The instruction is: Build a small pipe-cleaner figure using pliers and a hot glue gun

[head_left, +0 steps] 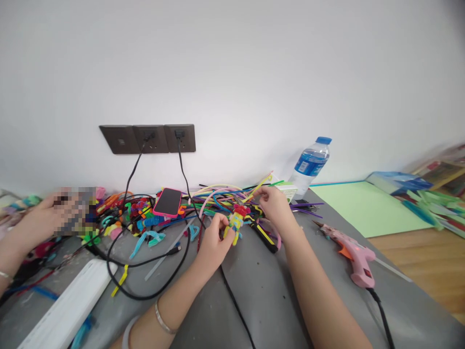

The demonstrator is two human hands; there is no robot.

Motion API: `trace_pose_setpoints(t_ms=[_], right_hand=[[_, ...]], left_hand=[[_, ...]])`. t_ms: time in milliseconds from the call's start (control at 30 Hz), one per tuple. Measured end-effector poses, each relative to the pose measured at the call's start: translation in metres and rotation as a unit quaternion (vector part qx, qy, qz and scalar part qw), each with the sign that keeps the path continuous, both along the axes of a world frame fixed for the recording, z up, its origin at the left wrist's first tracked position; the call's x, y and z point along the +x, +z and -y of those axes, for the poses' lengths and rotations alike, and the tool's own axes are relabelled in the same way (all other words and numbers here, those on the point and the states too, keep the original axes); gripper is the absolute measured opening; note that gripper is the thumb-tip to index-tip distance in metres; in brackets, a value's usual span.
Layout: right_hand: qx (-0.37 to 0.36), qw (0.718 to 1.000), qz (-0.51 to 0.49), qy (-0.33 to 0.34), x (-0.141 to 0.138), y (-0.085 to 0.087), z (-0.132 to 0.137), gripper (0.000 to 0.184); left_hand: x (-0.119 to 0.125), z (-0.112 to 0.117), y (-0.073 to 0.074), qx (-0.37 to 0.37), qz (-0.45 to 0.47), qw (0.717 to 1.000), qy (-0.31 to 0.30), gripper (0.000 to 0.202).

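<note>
Near the middle of the table, my left hand (217,242) is closed around the side of a small pipe-cleaner doll (236,224) with a red top and a yellow and pale blue body. My right hand (273,206) reaches over a loose heap of coloured pipe cleaners (218,194), its fingers bent together beside a yellow pipe cleaner (262,183). What sits between those fingertips is hidden. Just below this hand lies a pair of pliers (267,236) with black and yellow handles.
Right of me lie a pink glue gun (350,252) and a green sheet (366,206); a water bottle (312,162) stands by the wall. Leftward are a phone (167,201), black cables (145,296), a white power strip (69,310) and another person's hand (47,218).
</note>
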State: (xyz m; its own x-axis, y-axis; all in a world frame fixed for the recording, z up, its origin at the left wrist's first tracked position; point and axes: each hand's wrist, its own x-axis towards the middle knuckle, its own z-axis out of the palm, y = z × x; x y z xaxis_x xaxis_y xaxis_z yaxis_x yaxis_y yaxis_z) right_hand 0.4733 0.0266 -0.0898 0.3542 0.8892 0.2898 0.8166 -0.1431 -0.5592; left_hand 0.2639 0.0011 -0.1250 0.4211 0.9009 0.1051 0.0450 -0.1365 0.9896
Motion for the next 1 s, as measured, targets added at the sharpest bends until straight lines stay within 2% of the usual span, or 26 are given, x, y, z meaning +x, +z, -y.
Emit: trace_pose_setpoints(t_ms=[67,100,167,233,400,567,667,833,1000], right_hand=[[0.019,0.994,-0.099,0.051,-0.003,0.01,0.006,0.03],[0.028,0.982,-0.166,0.088,-0.005,0.014,0.008,0.026],[0.049,0.941,-0.296,0.159,-0.01,0.02,0.011,0.018],[0.065,0.903,-0.377,0.196,-0.016,0.024,0.012,0.02],[0.084,0.852,-0.485,0.177,-0.029,0.028,0.012,0.031],[0.087,0.801,-0.564,0.181,-0.028,0.027,0.011,0.035],[0.074,0.789,-0.578,0.196,-0.024,0.025,0.011,0.035],[0.075,0.796,-0.565,0.205,-0.023,0.025,0.012,0.037],[0.068,0.79,-0.578,0.194,-0.023,0.024,0.011,0.033]], left_hand=[[0.001,-0.001,-0.002,-0.023,0.039,0.999,0.011,0.022],[0.001,-0.002,-0.002,-0.032,0.054,0.998,0.015,0.023],[0.002,-0.003,-0.002,-0.038,0.069,0.997,0.026,0.025],[0.002,-0.004,-0.002,-0.038,0.074,0.996,0.035,0.025],[0.001,-0.005,-0.002,-0.047,0.079,0.995,0.035,0.024],[0.003,-0.005,-0.003,-0.061,0.098,0.993,0.025,0.024],[0.003,-0.005,-0.003,-0.065,0.103,0.992,0.025,0.024],[0.002,-0.005,-0.003,-0.065,0.104,0.992,0.03,0.023],[0.003,-0.005,-0.003,-0.068,0.113,0.991,0.03,0.026]])
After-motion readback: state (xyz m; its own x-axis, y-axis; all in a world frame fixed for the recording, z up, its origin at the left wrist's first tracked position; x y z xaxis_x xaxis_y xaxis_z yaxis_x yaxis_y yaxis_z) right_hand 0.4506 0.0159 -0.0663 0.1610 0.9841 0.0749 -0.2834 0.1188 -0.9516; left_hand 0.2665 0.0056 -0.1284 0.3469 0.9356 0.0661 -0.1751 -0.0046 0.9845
